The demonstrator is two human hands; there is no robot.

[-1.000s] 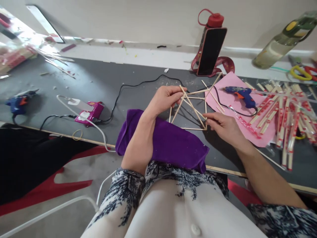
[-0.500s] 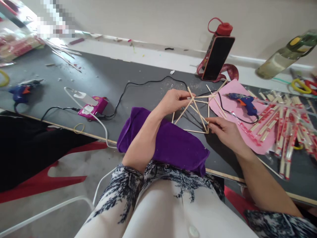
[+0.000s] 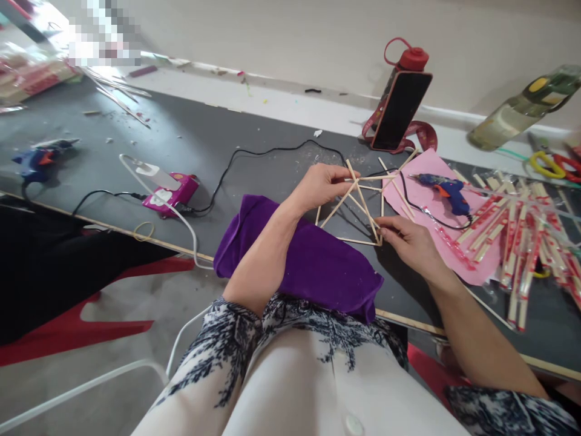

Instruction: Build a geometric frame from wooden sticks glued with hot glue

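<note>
A frame of thin wooden sticks [image 3: 363,206] stands on the dark table [image 3: 190,142] in front of me. My left hand [image 3: 320,184] pinches the top joint of the frame, fingers closed on the sticks. My right hand [image 3: 403,242] pinches the frame's lower right corner. My left forearm rests on a purple cloth [image 3: 313,260] at the table's near edge. A blue glue gun [image 3: 442,186] lies on a pink paper sheet [image 3: 438,215] just right of the frame, its black cord running under the sticks.
Wrapped chopstick packs [image 3: 531,236] are heaped at the right. A phone [image 3: 400,111] leans on a red-capped bottle [image 3: 411,60] behind the frame. A pink power strip [image 3: 170,192] and second blue glue gun [image 3: 36,160] lie left. A green bottle [image 3: 521,112] and scissors [image 3: 551,163] sit far right.
The view has shifted slightly down and left. Both hands keep their hold on the stick frame, which has hardly moved.
</note>
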